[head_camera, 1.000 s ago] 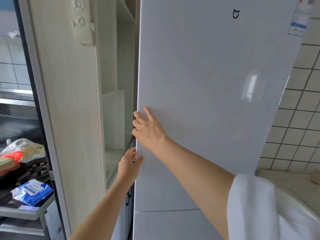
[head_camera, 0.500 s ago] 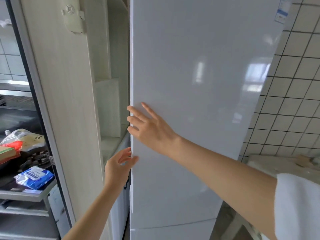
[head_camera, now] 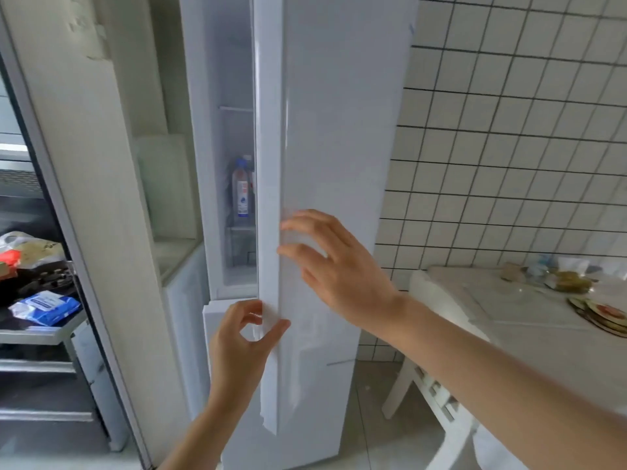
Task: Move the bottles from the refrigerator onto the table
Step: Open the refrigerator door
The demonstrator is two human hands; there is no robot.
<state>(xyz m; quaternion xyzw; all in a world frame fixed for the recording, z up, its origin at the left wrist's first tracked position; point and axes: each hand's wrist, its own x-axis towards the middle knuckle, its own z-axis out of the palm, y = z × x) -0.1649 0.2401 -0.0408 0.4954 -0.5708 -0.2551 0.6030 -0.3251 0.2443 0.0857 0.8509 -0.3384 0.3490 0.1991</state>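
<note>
Fridge door (head_camera: pixel 332 164) is cracked open, not wide enough to reach in. Your left hand (head_camera: pixel 241 337) pinches the door's edge, thumb on the front face, fingers curled round behind. Your right hand (head_camera: pixel 334 262) is spread flat, fingers straight, on or just off the door face, can't tell which. One bottle (head_camera: pixel 240 188), blue cap, stands upright on a shelf inside; another is half hidden behind the door edge. Likely light rigid plastic, maybe slick from the cold, so grip mid-body at the label, not the cap. Desk (head_camera: pixel 529 337) sits to your right.
</note>
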